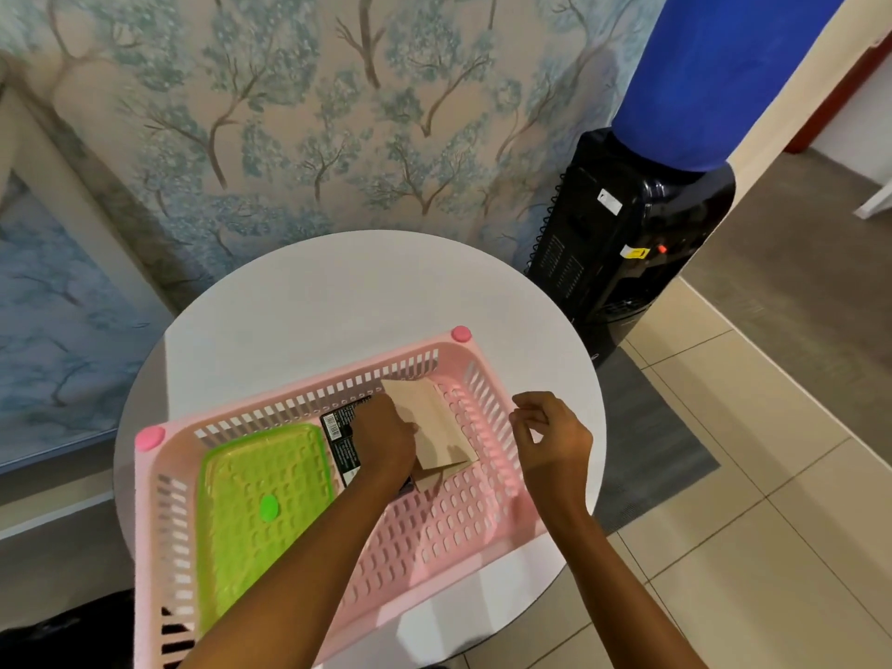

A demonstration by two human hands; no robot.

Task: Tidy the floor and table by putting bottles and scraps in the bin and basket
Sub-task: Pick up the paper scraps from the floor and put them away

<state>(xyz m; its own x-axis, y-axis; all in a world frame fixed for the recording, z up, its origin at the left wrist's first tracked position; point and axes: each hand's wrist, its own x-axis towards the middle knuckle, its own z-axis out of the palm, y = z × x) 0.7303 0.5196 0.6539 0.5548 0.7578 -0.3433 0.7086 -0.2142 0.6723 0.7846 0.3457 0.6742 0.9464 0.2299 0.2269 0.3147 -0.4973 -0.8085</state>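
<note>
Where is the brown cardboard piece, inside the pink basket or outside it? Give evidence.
Inside: the brown cardboard piece sits within the pink basket walls, held by the left hand.

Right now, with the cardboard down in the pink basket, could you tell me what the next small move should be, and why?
Probably let the left hand release the cardboard piece: it is already inside the pink basket, beside the black box, and the right hand holds nothing.

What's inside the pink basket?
In the pink basket: a green slotted tray, a black packet and a tan cardboard piece, which the left hand grips. Hand and cardboard hide whatever lies beneath them.
</note>
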